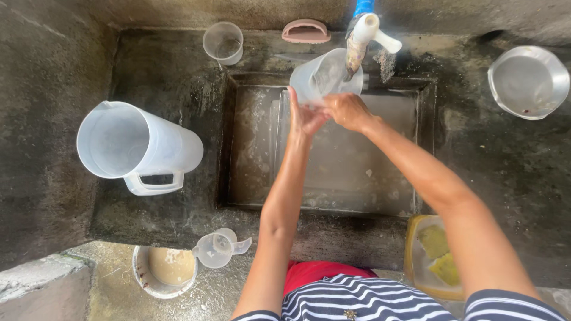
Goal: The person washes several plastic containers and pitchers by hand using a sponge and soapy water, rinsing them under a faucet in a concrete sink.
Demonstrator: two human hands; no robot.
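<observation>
Fingers of both hands close around a clear plastic cup (324,76), held tilted under the white tap (364,34) above the sunken concrete basin (333,160). From the head view, the left hand (304,116) grips the cup's lower end with fingers wrapped up its side, while the right hand (348,110) clasps it from the other side. The tap's spout sits right at the cup's mouth. To do this rinse well, I would judge it wise to keep the mouth squarely under the spout and the grip firm, since wet plastic slips. Well apart on the left ledge lies a large clear pitcher (134,147); a smaller cup (223,43) stands behind, a metal bowl (528,81) at far right, and a yellow sponge tub (433,255) near the front edge.
</observation>
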